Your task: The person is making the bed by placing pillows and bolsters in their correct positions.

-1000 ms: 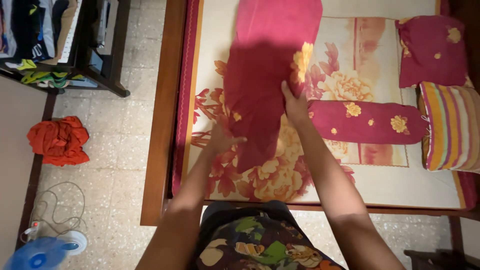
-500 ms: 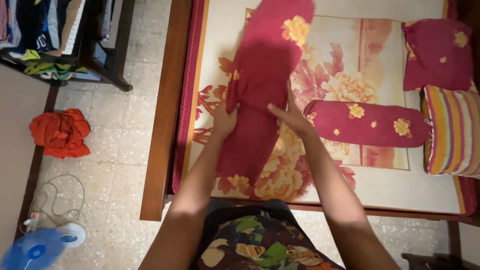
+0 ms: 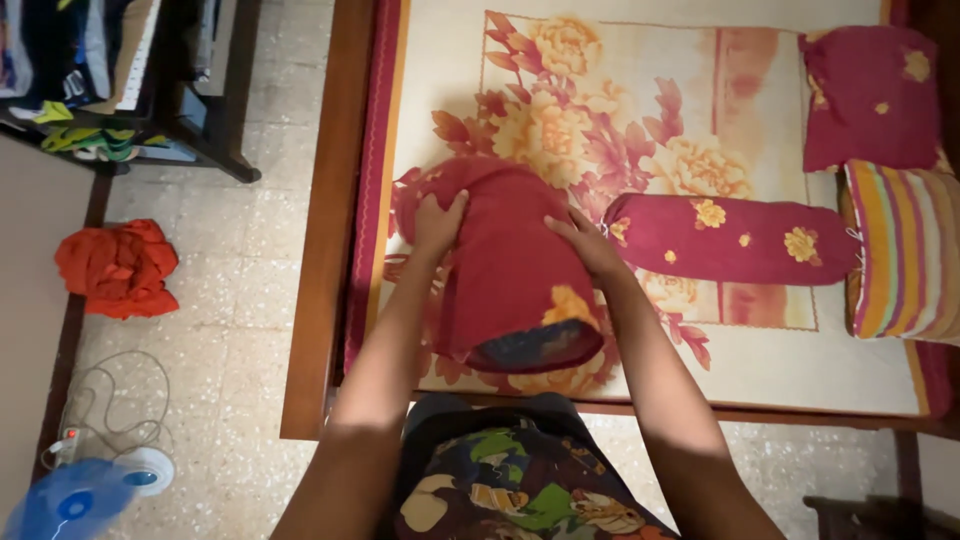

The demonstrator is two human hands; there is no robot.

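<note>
A dark red bolster cover with a yellow flower print stands bunched on the near part of the bed, its open end facing me. My left hand grips its upper left side. My right hand grips its right side. The cover rests on a cream bed sheet with a large red and yellow flower pattern.
A red flowered bolster lies just right of my right hand. A red pillow and a striped pillow sit at the bed's right end. The wooden bed frame borders a tiled floor holding an orange cloth, a blue fan and a dark shelf.
The long red cover, stretched out across the bed before, has been pulled down toward me and bunched short. Both hands moved from its middle to its two sides.
</note>
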